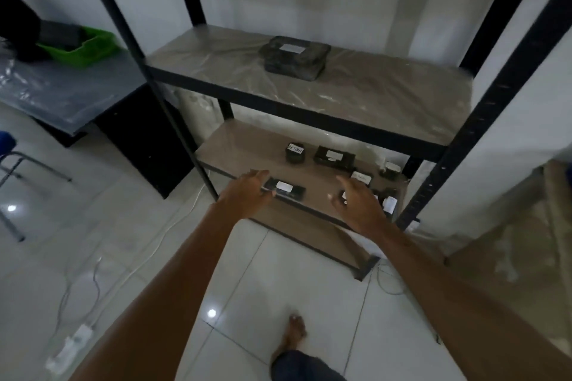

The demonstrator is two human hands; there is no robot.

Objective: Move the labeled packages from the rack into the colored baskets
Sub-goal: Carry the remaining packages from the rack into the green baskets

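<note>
While both arms reach to the lower rack shelf [244, 145], left hand [247, 192] is open at the flat labeled package [286, 189], contact unclear. Right hand [356, 202] is spread, empty, over small packages [390, 199] right of centre. One wrapped package [294, 57] sits upper centre; green basket [93, 45] upper left.

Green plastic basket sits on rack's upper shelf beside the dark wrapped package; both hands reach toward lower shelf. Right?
No. Head view: the green plastic basket sits on the grey table left of the rack, not beside the dark wrapped package on the upper shelf. Left hand and right hand reach toward the lower shelf.
</note>
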